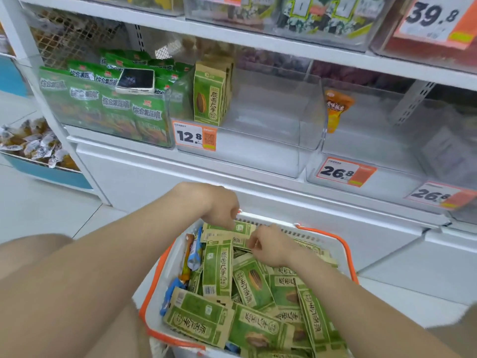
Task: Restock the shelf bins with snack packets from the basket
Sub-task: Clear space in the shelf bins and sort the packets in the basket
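A white basket with orange handles (pixel 333 237) sits on the floor below me, full of green and tan sunflower seed packets (pixel 219 270). Both hands reach into its far end. My left hand (pixel 222 208) pinches the top edge of one seed packet (pixel 227 229) lying across the pile. My right hand (pixel 271 245) grips the same packet's right end. Above, the clear middle shelf bin (pixel 271 140), tagged 12.8, holds a few upright seed packets (pixel 210 95) at its left side.
The left bin (pixel 103 104) is packed with green snack bags, and a phone (pixel 135 81) lies on top. The right bin holds one orange packet (pixel 336 109). A few blue and orange packets (pixel 192 257) lie along the basket's left wall. A blue tray of wrapped sweets (pixel 31 143) stands at far left.
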A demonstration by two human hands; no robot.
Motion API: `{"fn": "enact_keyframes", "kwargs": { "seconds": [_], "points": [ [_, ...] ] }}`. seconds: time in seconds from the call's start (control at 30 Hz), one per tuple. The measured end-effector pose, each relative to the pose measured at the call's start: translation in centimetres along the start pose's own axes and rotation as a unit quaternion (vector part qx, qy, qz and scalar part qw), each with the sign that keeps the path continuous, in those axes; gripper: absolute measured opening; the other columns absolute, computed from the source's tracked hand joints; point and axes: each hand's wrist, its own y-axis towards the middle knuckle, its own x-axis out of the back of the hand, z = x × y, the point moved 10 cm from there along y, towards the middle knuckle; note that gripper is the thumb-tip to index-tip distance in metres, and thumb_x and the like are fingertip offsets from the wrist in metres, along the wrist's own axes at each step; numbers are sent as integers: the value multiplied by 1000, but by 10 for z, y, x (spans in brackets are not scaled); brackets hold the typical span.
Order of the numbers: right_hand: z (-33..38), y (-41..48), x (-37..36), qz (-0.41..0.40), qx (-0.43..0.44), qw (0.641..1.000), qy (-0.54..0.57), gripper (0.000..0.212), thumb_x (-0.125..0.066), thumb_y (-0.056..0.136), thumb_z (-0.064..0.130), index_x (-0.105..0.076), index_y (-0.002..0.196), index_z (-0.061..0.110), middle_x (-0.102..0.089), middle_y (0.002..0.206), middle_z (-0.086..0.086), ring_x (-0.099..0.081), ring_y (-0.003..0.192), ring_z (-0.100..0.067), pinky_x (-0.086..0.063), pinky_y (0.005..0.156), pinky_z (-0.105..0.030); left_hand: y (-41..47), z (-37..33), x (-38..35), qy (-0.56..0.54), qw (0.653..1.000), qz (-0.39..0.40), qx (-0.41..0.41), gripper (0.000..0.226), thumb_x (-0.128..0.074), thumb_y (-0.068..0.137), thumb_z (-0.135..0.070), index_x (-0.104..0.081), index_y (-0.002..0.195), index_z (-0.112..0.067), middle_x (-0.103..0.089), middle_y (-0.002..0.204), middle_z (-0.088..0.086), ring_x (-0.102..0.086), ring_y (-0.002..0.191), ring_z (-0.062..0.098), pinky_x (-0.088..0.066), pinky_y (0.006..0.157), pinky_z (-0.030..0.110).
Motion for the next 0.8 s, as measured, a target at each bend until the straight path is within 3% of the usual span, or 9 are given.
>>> {"fn": "enact_keyframes", "kwargs": {
  "seconds": [0.1,0.13,0.17,0.27,0.33,0.43,0.5,0.7,0.8],
  "points": [
    [-17,-8,-40,38,-39,998,-20,12,-64,88,8,-72,93,2,-74,95,-10,-71,88,-23,-62,78,-38,3,-13,-15,24,999,24,2,40,-56,102,-47,-64,133,-23,-63,132,1,-61,111,24,-50,92,39],
    [-19,-11,-51,49,-44,997,-26,5,-67,88,10,-67,87,6,-69,89,-7,-68,83,-22,-60,71,-35,4,-17,-20,35,999,32,-1,41,-55,103,-47,-63,136,-23,-61,135,0,-61,116,25,-50,91,39],
    [-21,-14,-58,49,-52,997,-25,11,-68,90,12,-61,82,12,-64,86,-3,-64,80,-19,-56,67,-31,7,-21,-24,41,998,39,-6,41,-54,104,-47,-62,137,-24,-61,135,0,-61,117,25,-48,89,38],
    [-27,-17,-64,17,-83,996,-2,18,-70,93,14,-56,82,17,-62,86,1,-62,78,-15,-57,69,-28,16,-24,-31,40,999,34,-14,27,-53,103,-51,-58,107,-24,-59,112,-1,-57,95,23,-45,82,37],
    [-32,-17,-65,17,-107,994,12,18,-74,91,14,-58,81,15,-63,82,0,-62,75,-16,-55,66,-26,17,-23,-31,45,999,28,-11,25,-53,103,-50,-53,103,-26,-54,107,-2,-52,90,22,-43,79,36],
    [-43,-17,-71,49,-143,988,45,35,-77,86,12,-49,67,18,-47,64,4,-47,55,-13,-44,53,-22,12,-26,-29,41,998,34,-17,37,-52,105,-49,-63,130,-24,-62,127,-1,-62,111,24,-47,87,36],
    [-46,-18,-73,69,-153,984,65,37,-75,87,11,-46,66,19,-41,61,5,-41,51,-12,-42,51,-20,8,-28,-27,35,999,34,-24,40,-52,105,-48,-61,136,-24,-63,132,0,-62,116,25,-50,92,38],
    [-19,-26,-45,94,-114,986,80,25,-58,85,4,-45,69,18,-43,70,1,-45,62,-17,-39,55,-24,8,-27,-26,32,998,29,-37,43,-55,105,-37,-53,148,-27,-57,142,-1,-58,122,24,-49,100,39],
    [7,-30,-3,55,-42,997,29,9,-55,86,5,-55,88,14,-56,86,0,-54,78,-19,-41,65,-26,14,-24,-24,16,999,15,-40,63,-70,98,-34,-42,154,-27,-53,147,1,-57,125,26,-50,103,42]
  ]
}}
